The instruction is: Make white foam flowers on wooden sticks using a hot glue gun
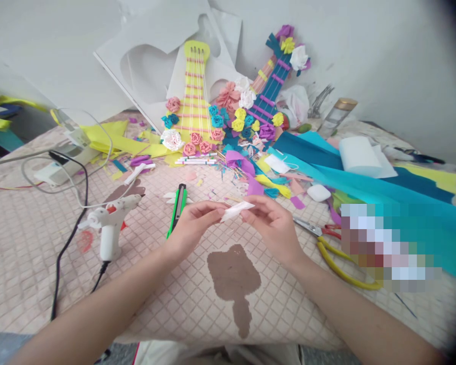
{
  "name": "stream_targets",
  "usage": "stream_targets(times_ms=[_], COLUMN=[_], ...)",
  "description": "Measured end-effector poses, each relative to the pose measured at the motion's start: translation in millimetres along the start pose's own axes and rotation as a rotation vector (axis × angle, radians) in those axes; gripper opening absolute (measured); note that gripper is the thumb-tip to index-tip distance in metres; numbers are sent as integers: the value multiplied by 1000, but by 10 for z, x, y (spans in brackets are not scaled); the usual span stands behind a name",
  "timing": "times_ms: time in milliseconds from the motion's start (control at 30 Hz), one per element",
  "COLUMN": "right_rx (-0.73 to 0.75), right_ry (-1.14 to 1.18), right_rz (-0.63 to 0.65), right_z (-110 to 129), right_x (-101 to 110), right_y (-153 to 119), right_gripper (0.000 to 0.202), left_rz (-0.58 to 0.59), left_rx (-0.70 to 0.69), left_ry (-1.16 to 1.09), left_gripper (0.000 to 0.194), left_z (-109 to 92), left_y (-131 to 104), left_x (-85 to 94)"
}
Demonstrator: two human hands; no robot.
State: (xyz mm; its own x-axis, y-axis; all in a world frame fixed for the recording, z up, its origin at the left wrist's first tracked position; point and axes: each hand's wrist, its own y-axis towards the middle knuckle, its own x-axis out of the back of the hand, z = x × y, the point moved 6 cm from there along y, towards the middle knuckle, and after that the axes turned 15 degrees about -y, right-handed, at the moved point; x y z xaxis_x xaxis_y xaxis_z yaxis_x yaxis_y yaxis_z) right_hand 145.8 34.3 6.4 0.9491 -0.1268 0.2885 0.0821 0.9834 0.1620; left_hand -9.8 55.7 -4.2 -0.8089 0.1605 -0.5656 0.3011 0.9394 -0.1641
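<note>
A small strip of white paper is stretched between my two hands above the quilted table cover. My left hand pinches its left end between thumb and fingers. At the other end, my right hand grips the strip with thumb and fingertips. A green box cutter lies just beyond my left hand. Scissors with yellow and red handles rest to the right of my right hand. The white glue gun stands at the left, with its nozzle pointing right.
Yellow and blue paper guitars with paper flowers lean at the back. Teal paper and a white roll lie right. A power strip and cables occupy the left. Paper scraps litter the middle back.
</note>
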Motion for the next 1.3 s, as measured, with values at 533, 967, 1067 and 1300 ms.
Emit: stream_targets(times_ms=[533, 967, 1067, 1300], right_rx=[20, 33, 50, 40], right_ry=[-70, 4, 6, -15], right_rz=[-37, -116, -132, -155], right_z=[12, 113, 135, 96], right_x=[57, 154, 165, 179], right_y=[19, 4, 1, 1], right_gripper=[17, 14, 11, 16], left_rz=[-117, -14, 62, 106], left_rx=[-205, -416, -482, -522], left_ry=[-79, 343, 422, 498], left_gripper=[10, 11, 9, 9], left_z=[-166, -282, -267, -249], left_y=[56, -17, -43, -95], left_x=[138, 16, -28, -86])
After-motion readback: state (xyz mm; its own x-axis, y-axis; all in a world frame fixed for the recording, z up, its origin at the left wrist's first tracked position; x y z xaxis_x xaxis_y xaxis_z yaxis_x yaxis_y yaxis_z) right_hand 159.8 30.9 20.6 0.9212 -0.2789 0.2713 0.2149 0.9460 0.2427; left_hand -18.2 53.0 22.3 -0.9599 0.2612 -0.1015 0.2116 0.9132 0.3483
